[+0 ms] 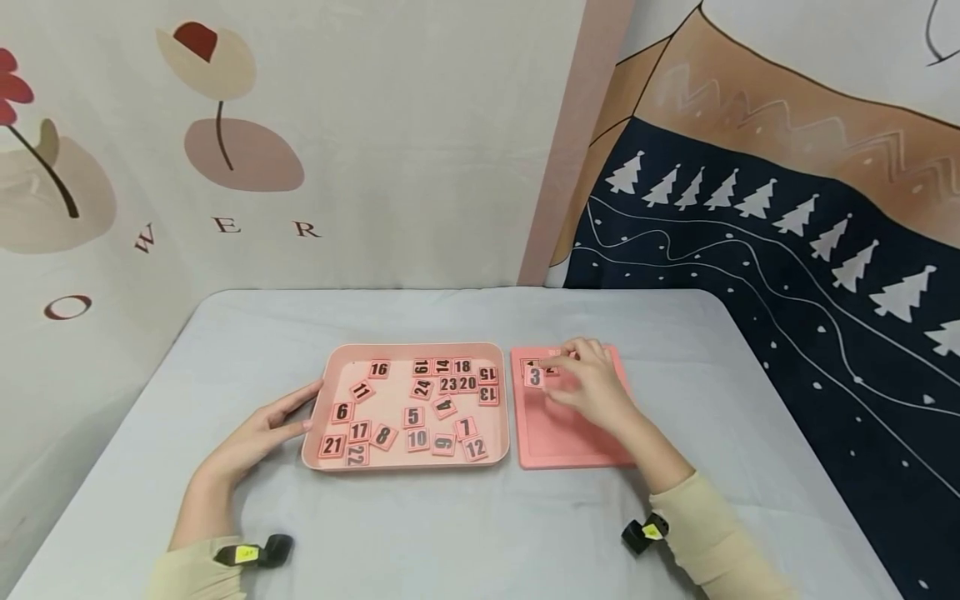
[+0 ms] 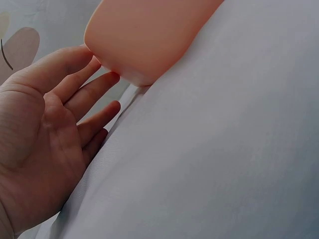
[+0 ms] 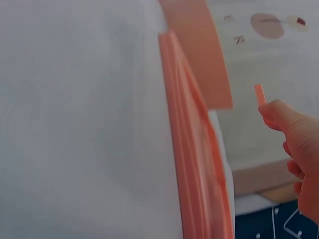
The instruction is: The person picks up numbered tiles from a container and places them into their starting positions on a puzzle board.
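My right hand (image 1: 596, 390) pinches a small number tile (image 1: 534, 377) marked 3 between thumb and fingertips. It is over the upper left part of a pink square frame board (image 1: 566, 437). In the right wrist view the tile (image 3: 259, 93) appears edge-on, raised above the board's rim (image 3: 174, 124). Partly hidden tiles 1 (image 1: 530, 363) and 2 (image 1: 552, 370) lie along the board's top edge. At the left side of a shallow pink tray (image 1: 312, 433), my left hand (image 1: 251, 437) touches the wall with loosely extended fingers; the left wrist view shows fingertips (image 2: 113, 77) at the tray's corner.
Inside the tray lie several loose number tiles at various angles, among them 16 (image 1: 379, 369), 5 (image 1: 413, 417) and 21 (image 1: 332, 447). Tray and board stand side by side on a table with a pale cloth (image 1: 420, 533). Printed curtains (image 1: 420, 167) hang behind.
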A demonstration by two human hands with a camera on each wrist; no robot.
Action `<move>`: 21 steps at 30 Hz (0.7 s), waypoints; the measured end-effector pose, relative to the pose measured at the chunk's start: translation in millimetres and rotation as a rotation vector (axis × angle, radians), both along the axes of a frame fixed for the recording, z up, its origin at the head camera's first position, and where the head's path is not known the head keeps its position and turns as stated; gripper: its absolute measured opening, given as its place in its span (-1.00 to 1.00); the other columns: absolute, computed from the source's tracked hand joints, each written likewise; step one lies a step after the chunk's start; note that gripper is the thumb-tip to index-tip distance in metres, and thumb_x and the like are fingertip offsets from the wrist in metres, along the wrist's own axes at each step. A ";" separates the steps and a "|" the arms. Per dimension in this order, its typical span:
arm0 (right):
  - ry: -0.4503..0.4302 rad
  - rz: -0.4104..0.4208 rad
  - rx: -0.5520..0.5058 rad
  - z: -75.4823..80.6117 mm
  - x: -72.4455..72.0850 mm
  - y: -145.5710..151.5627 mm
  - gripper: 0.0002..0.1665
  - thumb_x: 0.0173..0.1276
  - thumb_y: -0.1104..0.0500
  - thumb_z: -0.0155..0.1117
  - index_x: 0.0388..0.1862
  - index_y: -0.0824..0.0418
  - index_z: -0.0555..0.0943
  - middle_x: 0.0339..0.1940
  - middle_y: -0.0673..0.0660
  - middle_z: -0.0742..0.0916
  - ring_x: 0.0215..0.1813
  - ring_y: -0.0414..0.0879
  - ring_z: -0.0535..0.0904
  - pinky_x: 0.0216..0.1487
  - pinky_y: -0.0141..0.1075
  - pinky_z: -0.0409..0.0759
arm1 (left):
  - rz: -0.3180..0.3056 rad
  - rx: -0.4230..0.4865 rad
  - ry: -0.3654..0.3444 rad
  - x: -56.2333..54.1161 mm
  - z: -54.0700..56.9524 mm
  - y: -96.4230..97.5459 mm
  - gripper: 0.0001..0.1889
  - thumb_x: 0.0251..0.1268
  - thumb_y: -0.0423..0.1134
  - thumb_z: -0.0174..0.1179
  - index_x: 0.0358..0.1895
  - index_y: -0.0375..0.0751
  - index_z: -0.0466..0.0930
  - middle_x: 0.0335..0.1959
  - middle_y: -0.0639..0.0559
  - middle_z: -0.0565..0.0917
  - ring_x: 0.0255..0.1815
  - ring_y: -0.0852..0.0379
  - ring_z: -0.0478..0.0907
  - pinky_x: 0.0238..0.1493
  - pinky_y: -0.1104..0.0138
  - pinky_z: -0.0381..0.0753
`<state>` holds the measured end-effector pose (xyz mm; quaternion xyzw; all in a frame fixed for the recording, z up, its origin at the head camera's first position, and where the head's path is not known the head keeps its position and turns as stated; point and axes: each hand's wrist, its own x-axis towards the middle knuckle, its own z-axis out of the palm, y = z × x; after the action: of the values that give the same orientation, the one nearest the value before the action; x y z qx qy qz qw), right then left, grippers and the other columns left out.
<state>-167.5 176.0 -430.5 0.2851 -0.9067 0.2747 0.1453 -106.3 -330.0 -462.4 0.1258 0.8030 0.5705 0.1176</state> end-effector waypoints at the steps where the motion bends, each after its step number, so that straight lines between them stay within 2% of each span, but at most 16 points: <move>1: 0.004 -0.003 0.004 -1.0 -1.7 4.3 -0.57 -0.02 0.14 0.58 -0.10 0.07 0.72 -0.11 0.07 0.54 -0.02 0.01 0.33 0.03 -0.07 0.22 | -0.001 0.001 0.001 -0.1 0.0 0.1 -0.36 0.38 -0.31 0.14 0.48 -0.19 0.14 0.49 0.04 0.17 0.36 0.53 0.04 0.17 0.72 0.07; 12: -0.025 -0.057 0.062 -13.4 -22.3 46.7 -0.58 -0.01 0.11 0.58 -0.11 0.11 0.73 -0.12 0.13 0.55 -0.07 0.06 0.34 -0.06 -0.07 0.22 | -0.008 0.013 0.010 -0.1 -0.6 0.1 -0.36 0.38 -0.34 0.13 0.47 -0.22 0.14 0.48 0.08 0.18 0.35 0.54 0.05 0.18 0.71 0.07; 21: -0.093 -0.092 0.142 -23.8 -36.5 58.7 -0.63 0.06 0.10 0.54 -0.10 0.11 0.73 -0.14 0.12 0.53 -0.08 0.05 0.32 -0.08 -0.08 0.22 | -0.008 0.016 0.010 -0.2 -0.6 0.0 -0.37 0.38 -0.34 0.13 0.47 -0.23 0.13 0.48 0.07 0.18 0.35 0.54 0.05 0.18 0.72 0.07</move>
<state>-203.9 234.8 -454.3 0.2398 -0.9417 0.2159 0.0951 -106.5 -330.0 -463.0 0.1327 0.7986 0.5757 0.1151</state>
